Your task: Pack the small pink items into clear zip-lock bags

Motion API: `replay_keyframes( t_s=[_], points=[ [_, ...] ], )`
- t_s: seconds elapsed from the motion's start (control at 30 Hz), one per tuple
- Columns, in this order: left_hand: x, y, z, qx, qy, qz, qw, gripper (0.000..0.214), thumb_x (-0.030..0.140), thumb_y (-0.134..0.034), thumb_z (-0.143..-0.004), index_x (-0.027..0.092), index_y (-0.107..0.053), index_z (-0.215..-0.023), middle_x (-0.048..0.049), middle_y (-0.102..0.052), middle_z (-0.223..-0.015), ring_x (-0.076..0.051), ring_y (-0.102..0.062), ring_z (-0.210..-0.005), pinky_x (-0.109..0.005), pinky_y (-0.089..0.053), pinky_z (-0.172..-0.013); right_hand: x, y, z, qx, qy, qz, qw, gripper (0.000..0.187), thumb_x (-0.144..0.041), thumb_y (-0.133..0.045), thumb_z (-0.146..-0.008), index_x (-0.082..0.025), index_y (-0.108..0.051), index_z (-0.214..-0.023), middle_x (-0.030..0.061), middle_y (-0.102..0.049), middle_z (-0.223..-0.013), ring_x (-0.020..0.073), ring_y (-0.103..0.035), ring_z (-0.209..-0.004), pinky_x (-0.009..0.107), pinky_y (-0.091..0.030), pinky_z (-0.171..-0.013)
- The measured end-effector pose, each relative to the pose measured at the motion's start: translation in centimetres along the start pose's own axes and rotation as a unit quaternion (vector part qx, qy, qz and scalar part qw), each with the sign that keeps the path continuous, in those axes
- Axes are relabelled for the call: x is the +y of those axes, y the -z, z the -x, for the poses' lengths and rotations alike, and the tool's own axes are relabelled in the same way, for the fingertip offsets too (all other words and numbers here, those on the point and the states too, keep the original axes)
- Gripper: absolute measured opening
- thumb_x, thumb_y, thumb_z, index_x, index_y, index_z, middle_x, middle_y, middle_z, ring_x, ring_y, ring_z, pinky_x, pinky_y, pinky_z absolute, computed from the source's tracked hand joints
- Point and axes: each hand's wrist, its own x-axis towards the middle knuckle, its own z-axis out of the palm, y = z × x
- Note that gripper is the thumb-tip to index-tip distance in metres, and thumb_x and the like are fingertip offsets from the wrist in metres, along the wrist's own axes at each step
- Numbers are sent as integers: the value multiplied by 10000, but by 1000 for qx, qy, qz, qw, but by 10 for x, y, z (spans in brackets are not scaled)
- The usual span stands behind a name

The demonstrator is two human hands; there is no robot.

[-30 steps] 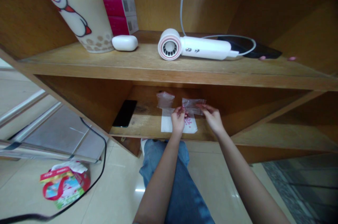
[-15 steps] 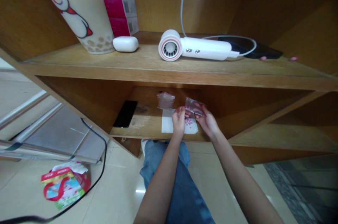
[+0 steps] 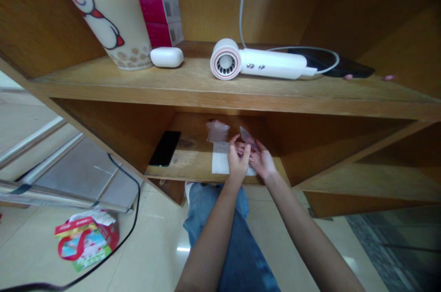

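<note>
Over the lower shelf, my right hand (image 3: pixel 262 161) is closed on a small clear plastic bag (image 3: pixel 247 137), which tilts up between the hands. My left hand (image 3: pixel 238 158) is at the bag's near side, fingers drawn together close to the right fingers. What the left fingertips pinch, if anything, is too small to make out. Under both hands lies a white sheet of paper (image 3: pixel 219 161), partly covered by them. Another clear plastic bag (image 3: pixel 217 131) rests on the shelf behind the paper, left of the held bag.
A black phone (image 3: pixel 165 148) lies left on the lower shelf. The upper shelf (image 3: pixel 172 81) overhangs the hands, bearing a white hair dryer (image 3: pixel 268 63), a white earbud case (image 3: pixel 167 57), a bubble tea cup (image 3: pixel 113 21) and pink boxes (image 3: pixel 156 9). A colourful bag (image 3: pixel 86 239) sits on the floor.
My left hand has moved right, up against my right hand. The held bag has turned from lying nearly flat to tilted, and the pink bits on the paper are now hidden by the hands.
</note>
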Motion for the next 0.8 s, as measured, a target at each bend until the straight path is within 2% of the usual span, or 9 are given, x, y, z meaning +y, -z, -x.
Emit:
replay_keyframes(
  t_s=[0.1,0.27,0.43,0.57,0.8],
  points=[
    [-1,1,-2,30,9,-18,999,382,317,-526,-787,192,-441,-1138,-31,-577,-834,-130,-564,-746,-262,-461,-704,4,-2,-1,17,-13,-9,1000,146,-280,-482,-809,-166,-570,-788,-41,-534,-492,47,-381,-308,134,-278,-271],
    [-5,2,-3,46,33,-17,998,292,201,-428,-813,200,-472,-1102,-45,-593,-925,-127,-576,-789,-262,-458,-729,5,-7,-2,-14,-28,-12,999,181,-279,-508,-793,-149,-539,-671,-84,-399,-397,12,-231,-256,112,-178,-248],
    [-4,4,-3,36,37,-26,998,256,160,-384,-808,190,-536,-1012,-49,-615,-938,-131,-581,-812,-265,-454,-746,6,-8,-4,-11,-29,-20,999,193,-291,-485,-803,-154,-524,-673,-81,-421,-403,6,-201,-250,107,-154,-243],
    [0,4,-4,56,40,-30,997,233,146,-386,-793,177,-566,-938,-44,-629,-878,-129,-583,-760,-255,-455,-711,8,-9,-5,-29,-44,4,999,226,-332,-481,-809,-163,-495,-660,-104,-347,-367,10,-196,-240,104,-160,-243],
    [-2,5,-5,76,48,-36,995,207,182,-396,-805,176,-560,-931,-48,-626,-872,-131,-583,-747,-258,-454,-703,8,-9,-5,-29,-59,-9,998,266,-339,-477,-816,-178,-417,-613,-113,-319,-352,13,-197,-236,104,-157,-244]
  ],
)
